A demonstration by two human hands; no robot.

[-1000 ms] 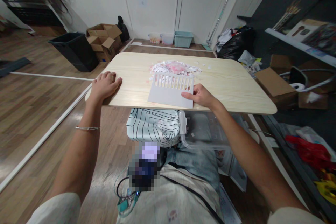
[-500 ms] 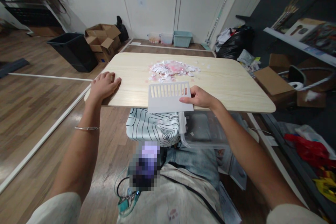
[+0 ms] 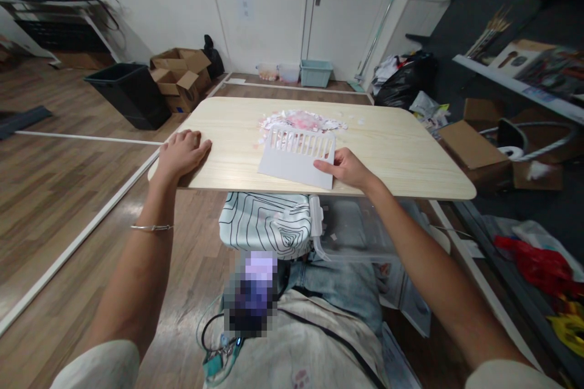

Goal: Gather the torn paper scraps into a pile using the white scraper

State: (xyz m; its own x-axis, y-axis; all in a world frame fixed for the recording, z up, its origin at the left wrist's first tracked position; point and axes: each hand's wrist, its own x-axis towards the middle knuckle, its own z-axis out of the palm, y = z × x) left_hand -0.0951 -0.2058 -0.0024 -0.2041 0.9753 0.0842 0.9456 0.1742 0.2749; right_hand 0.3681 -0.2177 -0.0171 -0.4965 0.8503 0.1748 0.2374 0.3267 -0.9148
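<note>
My right hand (image 3: 349,169) pinches the right edge of a flat white slotted panel (image 3: 294,165), thumb on top. A row of narrow slots runs along the panel's far side, and its near side is plain. The panel is slightly turned and sits low over the front of the pale wooden table (image 3: 401,152). Just behind it lies a loose heap of white and pink paper scraps (image 3: 303,120), partly covered by the panel's far edge. On the table's left edge rests my left hand (image 3: 182,155), palm down with fingers stretched out, holding nothing.
Below the table's front edge are a patterned cushion (image 3: 267,225) and a clear plastic box (image 3: 356,234) holding a few scraps. A black bin (image 3: 130,94) and cardboard boxes (image 3: 180,76) stand at the far left. An open carton (image 3: 477,146) is at the right.
My right hand has pushed the slotted panel a little away from me, toward the heap, and its left side has swung farther forward. My left hand stays on the table.
</note>
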